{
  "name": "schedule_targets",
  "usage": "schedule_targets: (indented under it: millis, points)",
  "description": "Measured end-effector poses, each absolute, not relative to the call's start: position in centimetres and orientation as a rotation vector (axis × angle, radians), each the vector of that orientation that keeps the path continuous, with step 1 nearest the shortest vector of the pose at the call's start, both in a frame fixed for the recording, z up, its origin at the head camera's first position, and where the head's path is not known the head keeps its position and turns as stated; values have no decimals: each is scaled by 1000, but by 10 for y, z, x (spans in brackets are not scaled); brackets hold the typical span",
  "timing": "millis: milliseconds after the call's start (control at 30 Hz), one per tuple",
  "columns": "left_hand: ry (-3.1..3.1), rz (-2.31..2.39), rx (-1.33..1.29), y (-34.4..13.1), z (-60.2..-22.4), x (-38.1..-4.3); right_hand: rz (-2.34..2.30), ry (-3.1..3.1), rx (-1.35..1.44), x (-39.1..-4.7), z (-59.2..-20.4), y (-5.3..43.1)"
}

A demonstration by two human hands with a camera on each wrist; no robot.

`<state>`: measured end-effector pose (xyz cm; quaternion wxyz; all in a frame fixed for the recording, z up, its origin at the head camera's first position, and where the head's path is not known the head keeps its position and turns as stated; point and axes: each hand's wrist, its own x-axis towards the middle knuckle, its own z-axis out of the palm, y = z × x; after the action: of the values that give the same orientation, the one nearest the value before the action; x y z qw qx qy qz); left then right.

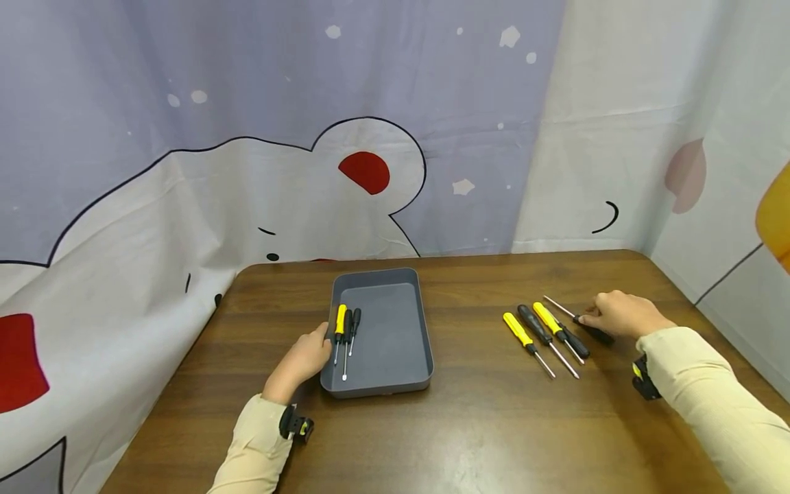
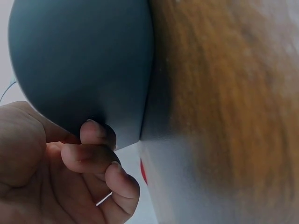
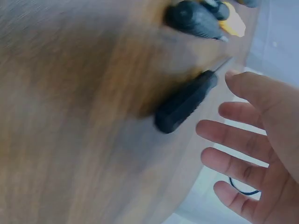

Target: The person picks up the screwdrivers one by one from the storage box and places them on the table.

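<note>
My left hand (image 1: 310,354) holds the left wall of a grey tray (image 1: 378,392), its fingers bent against the outside in the left wrist view. Three small screwdrivers lie inside along that wall: one with a yellow handle (image 1: 341,319) and two with black handles. On the right, my right hand (image 1: 626,314) hovers by a black-handled screwdriver (image 3: 187,102). Its fingers are spread and fairly straight, with a gap between them and the handle in the right wrist view. From the head view this screwdriver's shaft (image 1: 558,307) points to the back left.
Left of my right hand, several screwdrivers lie side by side on the brown wooden table (image 1: 469,439): a yellow one (image 1: 518,329), a larger black one (image 1: 534,324) and another yellow one (image 1: 546,318) beside a black handle (image 1: 577,343). A printed curtain (image 1: 469,123) hangs behind.
</note>
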<state>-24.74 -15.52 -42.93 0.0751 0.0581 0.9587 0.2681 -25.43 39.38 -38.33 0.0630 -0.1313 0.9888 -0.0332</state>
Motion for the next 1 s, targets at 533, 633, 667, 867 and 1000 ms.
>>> schedule_targets:
  millis: [533, 633, 667, 867, 1000]
  points:
    - [2870, 820, 112, -152, -435, -249, -41, 3231, -801, -292, -363, 309]
    - [2864, 827, 98, -152, -436, -250, -8, 3251, -938, -300, -359, 288]
    - [2866, 824, 98, -152, -436, -250, -4, 3253, -974, -302, -358, 281]
    - [2895, 816, 122, -150, -436, -251, -2, 3233, -1220, -311, -357, 246]
    - [2903, 820, 121, -149, -435, -250, 5, 3221, -1392, -318, -360, 225]
